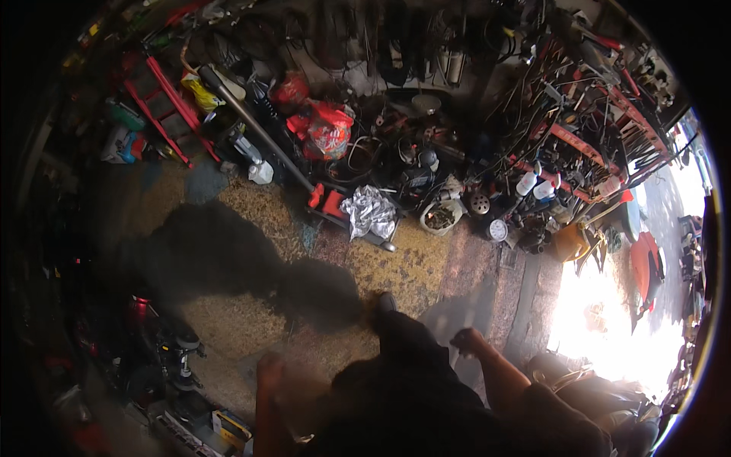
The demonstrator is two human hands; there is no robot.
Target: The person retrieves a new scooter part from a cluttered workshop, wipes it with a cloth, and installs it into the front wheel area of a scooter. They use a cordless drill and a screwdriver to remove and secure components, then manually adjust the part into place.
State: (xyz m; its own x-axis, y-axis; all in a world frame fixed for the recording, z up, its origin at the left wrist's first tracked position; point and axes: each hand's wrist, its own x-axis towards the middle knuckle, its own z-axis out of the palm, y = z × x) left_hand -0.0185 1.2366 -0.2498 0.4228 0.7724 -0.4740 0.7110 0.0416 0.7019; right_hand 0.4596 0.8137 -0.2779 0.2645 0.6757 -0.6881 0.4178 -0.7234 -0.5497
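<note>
My right hand hangs over the floor to the right of my legs. Its fingers are curled, with a small dark patch at them; what they hold, if anything, is too small to make out. On the other side, my left hand is low and smeared by motion, so its fingers do not show. Between the hands are my dark clothing and one dark shoe on the stained floor. Neither hand visibly touches anything around it.
Ahead, a floor jack with crumpled silver foil lies near a red plastic bag and a white bag. A red metal frame stands far left. Cluttered racks fill the right; machine parts sit near left.
</note>
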